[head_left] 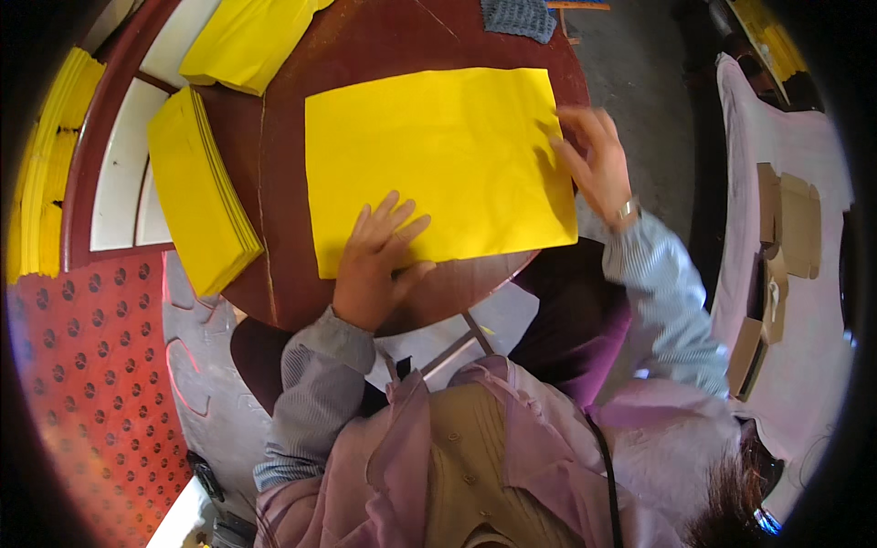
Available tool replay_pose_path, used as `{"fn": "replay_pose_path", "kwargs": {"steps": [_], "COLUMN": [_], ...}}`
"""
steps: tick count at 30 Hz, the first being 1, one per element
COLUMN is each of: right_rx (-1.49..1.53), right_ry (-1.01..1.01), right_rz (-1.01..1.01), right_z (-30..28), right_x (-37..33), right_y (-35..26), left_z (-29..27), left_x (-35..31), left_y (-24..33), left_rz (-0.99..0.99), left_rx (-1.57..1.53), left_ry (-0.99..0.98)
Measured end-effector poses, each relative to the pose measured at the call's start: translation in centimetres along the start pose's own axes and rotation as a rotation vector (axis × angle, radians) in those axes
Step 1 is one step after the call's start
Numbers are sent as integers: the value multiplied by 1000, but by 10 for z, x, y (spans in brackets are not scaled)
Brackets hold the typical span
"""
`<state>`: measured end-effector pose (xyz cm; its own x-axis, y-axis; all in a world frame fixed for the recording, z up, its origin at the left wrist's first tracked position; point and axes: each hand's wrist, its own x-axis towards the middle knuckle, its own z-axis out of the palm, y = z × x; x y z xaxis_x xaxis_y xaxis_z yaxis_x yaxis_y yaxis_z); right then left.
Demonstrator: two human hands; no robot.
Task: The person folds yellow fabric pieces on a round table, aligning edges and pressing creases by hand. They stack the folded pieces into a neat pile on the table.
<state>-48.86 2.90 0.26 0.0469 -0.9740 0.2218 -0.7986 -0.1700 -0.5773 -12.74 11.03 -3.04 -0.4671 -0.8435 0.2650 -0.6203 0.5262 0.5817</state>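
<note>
The left hand [376, 260] rests spread on the mid-frame yellow sheet [429, 164]; the right hand [596, 164] curls at its right edge, grip unclear. Smoothing seems underway; continuing calls for light pressure.

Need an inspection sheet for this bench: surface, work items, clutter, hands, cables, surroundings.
Surface: red-brown table, rounded near edge, thin pale line down its left part.
Work items: yellow sheet, spread flat.
Clutter: yellow stack left of the sheet; another yellow bundle at upper left; grey cloth at the far edge.
Hands: left hand, fingers spread, over the sheet's near edge; right hand at its right edge, grip unclear.
Cables: dark cord or strap along the person's garment; cannot tell which.
Surroundings: red patterned covering at left; cardboard boxes on pale pink cloth at right.
</note>
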Motion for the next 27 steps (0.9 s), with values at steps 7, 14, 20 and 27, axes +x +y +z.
{"fn": "replay_pose_path", "kwargs": {"steps": [7,14,20,27], "right_rx": [845,1080,1137,463], "right_ry": [-47,-39,-17,-104], "right_rz": [608,481,545,278], "right_z": [16,-10,-2,-4], "right_x": [-123,-82,-77,-21], "right_y": [-22,-44,-54,3], "left_z": [0,-5,-9,-26], "left_x": [9,27,34,34], "left_y": [-12,-35,-53,-69], "left_rz": [-5,-56,-81,-19], "left_rx": [-25,-42,-96,-74], "left_ry": [19,-5,-10,-23]}}
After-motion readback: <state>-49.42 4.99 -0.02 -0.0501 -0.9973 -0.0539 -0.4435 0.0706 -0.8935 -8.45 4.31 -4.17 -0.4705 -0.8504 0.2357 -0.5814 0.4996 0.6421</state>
